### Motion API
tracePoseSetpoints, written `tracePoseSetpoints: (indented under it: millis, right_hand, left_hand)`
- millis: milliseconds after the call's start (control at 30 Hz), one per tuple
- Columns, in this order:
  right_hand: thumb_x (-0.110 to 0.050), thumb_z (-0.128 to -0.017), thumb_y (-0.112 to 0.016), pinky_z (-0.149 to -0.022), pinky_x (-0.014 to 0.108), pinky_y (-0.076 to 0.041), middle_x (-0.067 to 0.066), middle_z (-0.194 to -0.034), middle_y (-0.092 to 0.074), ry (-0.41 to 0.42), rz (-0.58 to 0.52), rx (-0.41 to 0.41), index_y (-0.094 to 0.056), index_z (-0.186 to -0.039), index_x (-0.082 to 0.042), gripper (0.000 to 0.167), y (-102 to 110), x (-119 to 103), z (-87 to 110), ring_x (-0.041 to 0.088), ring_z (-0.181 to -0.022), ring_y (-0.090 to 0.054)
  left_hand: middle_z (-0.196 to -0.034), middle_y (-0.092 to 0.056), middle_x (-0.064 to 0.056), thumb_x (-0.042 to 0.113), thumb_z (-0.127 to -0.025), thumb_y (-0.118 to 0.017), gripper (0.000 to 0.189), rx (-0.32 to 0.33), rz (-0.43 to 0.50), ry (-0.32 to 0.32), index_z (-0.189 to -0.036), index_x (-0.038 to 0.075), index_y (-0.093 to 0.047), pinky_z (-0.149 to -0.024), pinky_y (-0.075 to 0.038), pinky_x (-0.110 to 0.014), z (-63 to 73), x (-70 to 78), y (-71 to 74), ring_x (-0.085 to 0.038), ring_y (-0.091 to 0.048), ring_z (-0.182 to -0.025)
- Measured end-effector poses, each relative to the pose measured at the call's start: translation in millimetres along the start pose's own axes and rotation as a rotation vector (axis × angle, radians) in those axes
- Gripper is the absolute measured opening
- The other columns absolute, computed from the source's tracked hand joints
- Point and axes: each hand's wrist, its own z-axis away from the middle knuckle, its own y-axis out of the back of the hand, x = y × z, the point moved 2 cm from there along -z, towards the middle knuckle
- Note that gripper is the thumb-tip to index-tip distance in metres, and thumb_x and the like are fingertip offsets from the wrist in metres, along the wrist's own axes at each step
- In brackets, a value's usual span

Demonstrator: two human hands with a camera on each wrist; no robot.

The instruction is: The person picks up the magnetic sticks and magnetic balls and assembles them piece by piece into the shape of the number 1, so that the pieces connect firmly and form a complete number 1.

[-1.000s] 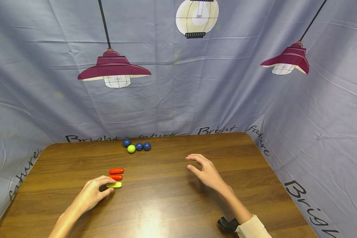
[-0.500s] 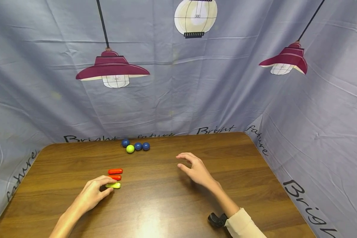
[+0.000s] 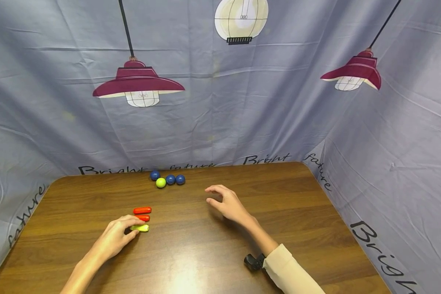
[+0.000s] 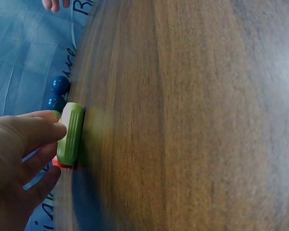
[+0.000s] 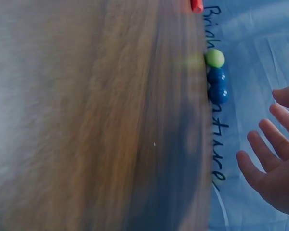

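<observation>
My left hand [image 3: 112, 241] pinches a short ribbed yellow-green block [image 4: 71, 134] with rounded ends, thumb on the near side and fingers across the far side. Just beyond it lie two red blocks of similar shape: the farther red block [image 3: 142, 210] shows whole, the nearer red block [image 3: 143, 218] is partly covered by my fingers. Over the middle right of the table my right hand [image 3: 229, 206] hovers with fingers gently bent and nothing between them. Left of it and farther back sit a yellow-green ball [image 3: 161, 182] and several blue balls [image 3: 180, 179].
The brown wooden table [image 3: 206, 237] has a grey-blue printed curtain [image 3: 206, 102] along its back and sides. A black device [image 3: 254, 262] sits at my right wrist, beside a cream sleeve [image 3: 290, 269].
My right hand has moved left across the table, nearer to the balls. The left hand stays at the yellow-green block, which has hardly moved.
</observation>
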Motion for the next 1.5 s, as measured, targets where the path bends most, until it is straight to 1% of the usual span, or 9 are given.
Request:
tracePoseSetpoints:
  millis: [200,333,467,667,767,933,1033,1233,1500]
  right_hand:
    - [-0.012,-0.094,-0.07,-0.097,0.043,-0.051,0.008,-0.126,-0.063,-0.001,0.002,-0.006,-0.066,-0.123,-0.003,0.031,-7.7,2.2,-14.4,0.027,-0.119,-0.059]
    - [-0.013,-0.095,-0.069,-0.097,0.04,-0.051,0.008,-0.127,-0.063,-0.043,-0.038,-0.021,-0.065,-0.125,-0.004,0.032,-13.4,4.1,-23.8,0.027,-0.119,-0.06]
    - [-0.013,-0.096,-0.069,-0.098,0.039,-0.05,0.01,-0.129,-0.062,-0.081,-0.097,-0.043,-0.064,-0.127,-0.003,0.034,-21.5,6.0,-31.5,0.029,-0.119,-0.06]
    - [-0.015,-0.097,-0.068,-0.099,0.04,-0.05,0.011,-0.13,-0.062,-0.117,-0.115,-0.064,-0.062,-0.129,-0.001,0.036,-33.5,10.1,-41.8,0.028,-0.119,-0.06]
    - [-0.015,-0.096,-0.068,-0.098,0.041,-0.051,0.011,-0.129,-0.063,-0.14,-0.114,-0.057,-0.062,-0.129,-0.003,0.035,-37.0,11.6,-47.6,0.026,-0.117,-0.062]
    - [-0.016,-0.096,-0.068,-0.093,0.041,-0.053,0.007,-0.13,-0.064,-0.19,-0.115,-0.041,-0.064,-0.129,-0.006,0.034,-40.3,14.0,-57.8,0.024,-0.116,-0.062]
    - [-0.016,-0.096,-0.069,-0.093,0.04,-0.053,0.006,-0.13,-0.064,-0.221,-0.129,-0.018,-0.064,-0.128,-0.007,0.033,-42.0,15.9,-63.6,0.025,-0.117,-0.062]
    - [-0.019,-0.096,-0.069,-0.093,0.04,-0.053,0.005,-0.13,-0.064,-0.264,-0.145,0.006,-0.065,-0.127,-0.008,0.033,-47.3,16.4,-74.4,0.025,-0.117,-0.062]
    - [-0.016,-0.094,-0.071,-0.092,0.035,-0.053,0.004,-0.126,-0.066,-0.281,-0.133,0.03,-0.067,-0.125,-0.009,0.031,-55.1,18.7,-83.9,0.022,-0.112,-0.064]
  left_hand:
    - [-0.107,-0.071,-0.007,-0.01,-0.074,-0.081,0.036,-0.036,-0.005,0.026,-0.107,0.005,-0.076,-0.082,-0.055,-0.049,-0.7,-1.9,-0.1,-0.033,-0.066,-0.101]
    - [-0.107,-0.071,-0.007,-0.01,-0.074,-0.081,0.037,-0.033,-0.016,0.02,-0.106,0.006,-0.076,-0.082,-0.055,-0.049,-1.1,-1.4,-0.2,-0.033,-0.066,-0.1]
    - [-0.106,-0.071,-0.006,-0.009,-0.074,-0.081,0.035,-0.053,-0.038,0.023,-0.106,0.006,-0.075,-0.082,-0.055,-0.049,-1.7,0.5,-0.5,-0.031,-0.065,-0.099]
    - [-0.104,-0.071,-0.007,-0.008,-0.074,-0.081,0.033,-0.071,-0.089,0.018,-0.104,0.005,-0.075,-0.083,-0.054,-0.05,-3.0,2.1,-1.5,-0.031,-0.064,-0.098]
    - [-0.103,-0.071,-0.007,-0.01,-0.073,-0.082,0.033,-0.051,-0.104,-0.007,-0.102,0.004,-0.075,-0.083,-0.054,-0.049,-4.3,1.8,-2.7,-0.03,-0.064,-0.096]
    - [-0.099,-0.072,-0.006,-0.014,-0.066,-0.083,0.037,0.016,-0.121,-0.078,-0.097,0.005,-0.074,-0.079,-0.055,-0.047,-5.2,0.7,-5.7,-0.027,-0.065,-0.091]
    - [-0.098,-0.072,-0.006,-0.014,-0.064,-0.083,0.039,0.03,-0.131,-0.096,-0.095,0.006,-0.074,-0.079,-0.055,-0.047,-5.1,0.3,-6.3,-0.027,-0.065,-0.089]
    - [-0.099,-0.071,-0.005,-0.013,-0.063,-0.084,0.04,0.02,-0.144,-0.075,-0.096,0.007,-0.073,-0.078,-0.055,-0.047,-4.7,-0.9,-6.3,-0.027,-0.064,-0.089]
    - [-0.099,-0.07,-0.004,-0.012,-0.066,-0.083,0.037,-0.019,-0.135,-0.029,-0.097,0.006,-0.073,-0.081,-0.054,-0.047,-6.1,2.3,-7.1,-0.027,-0.063,-0.092]
